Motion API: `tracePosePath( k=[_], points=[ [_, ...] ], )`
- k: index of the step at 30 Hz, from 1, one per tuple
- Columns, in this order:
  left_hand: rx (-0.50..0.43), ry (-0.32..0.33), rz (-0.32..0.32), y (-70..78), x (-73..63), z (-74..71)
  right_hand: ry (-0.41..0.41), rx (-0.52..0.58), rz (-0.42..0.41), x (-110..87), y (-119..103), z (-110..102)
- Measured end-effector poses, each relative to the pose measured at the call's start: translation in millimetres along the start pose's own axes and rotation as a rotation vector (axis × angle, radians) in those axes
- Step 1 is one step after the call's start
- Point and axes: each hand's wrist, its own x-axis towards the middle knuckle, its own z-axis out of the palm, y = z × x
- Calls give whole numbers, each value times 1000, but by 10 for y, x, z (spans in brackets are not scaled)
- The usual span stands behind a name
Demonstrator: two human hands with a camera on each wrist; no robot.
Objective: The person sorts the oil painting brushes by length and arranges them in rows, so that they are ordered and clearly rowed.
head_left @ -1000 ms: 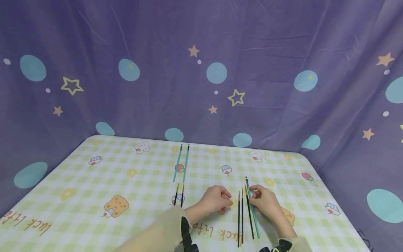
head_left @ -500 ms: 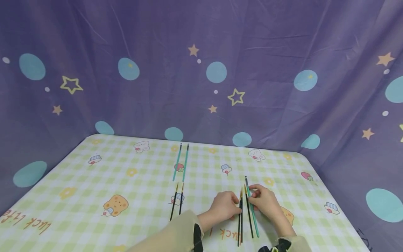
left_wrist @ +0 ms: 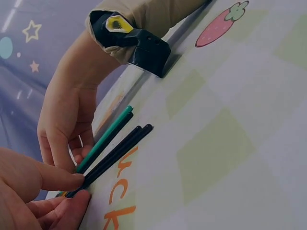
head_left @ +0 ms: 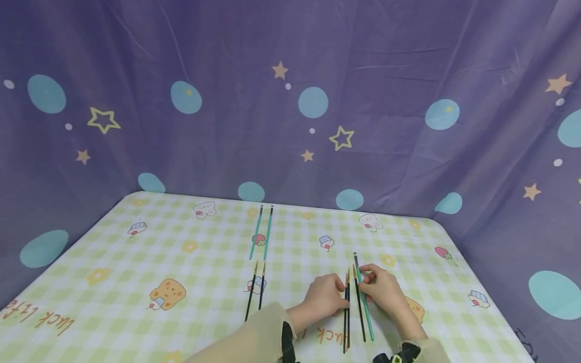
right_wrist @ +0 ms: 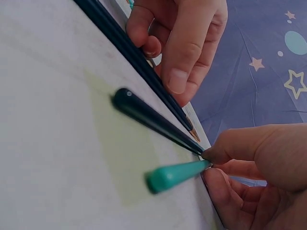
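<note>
My left hand (head_left: 323, 296) pinches two thin black paintbrushes (head_left: 346, 327) that lie close together, bristles pointing away. In the left wrist view, its thumb and finger meet around the dark handles (left_wrist: 115, 154). To the right, my right hand (head_left: 383, 290) pinches a green paintbrush (head_left: 366, 317) near its brush end. Another black paintbrush (head_left: 360, 312) lies just left of the green one. Its far end runs up to the right fingertips in the right wrist view, where its dark handle (right_wrist: 148, 117) shows; whether it is pinched too, I cannot tell.
Two green paintbrushes (head_left: 268, 234) lie side by side at the back of the table. Nearer stand two black paintbrushes (head_left: 250, 297), partly behind the left sleeve (head_left: 258, 335). A checked cloth (head_left: 218, 282) covers the table; a purple curtain (head_left: 227, 126) hangs behind.
My left hand has moved right, from beside the two black paintbrushes onto them, and they now lie closer together. The right hand has stayed at the green paintbrush.
</note>
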Motion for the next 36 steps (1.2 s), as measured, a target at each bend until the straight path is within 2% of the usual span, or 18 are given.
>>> tracePosePath(
  k=[5,10,17,19,24,29,36],
  points=[
    [-6,19,-6,3,-8,6,-2,0,4,-4,-9,-1],
    [-8,51,15,-16,25,7,2,4,6,2,-9,0],
    [-66,47,18,-49,51,4,-3,9,-2,12,21,13],
    [-58,44,24,-43,50,5,-2,8,0,17,29,15],
    [8,36,35,-38,53,14,1,0,-5,22,39,21],
    [26,36,28,-22,55,-3,-1,9,-7,12,31,16],
    [219,116,94,38,70,-66,-4,19,-11,2,13,12]
  ],
)
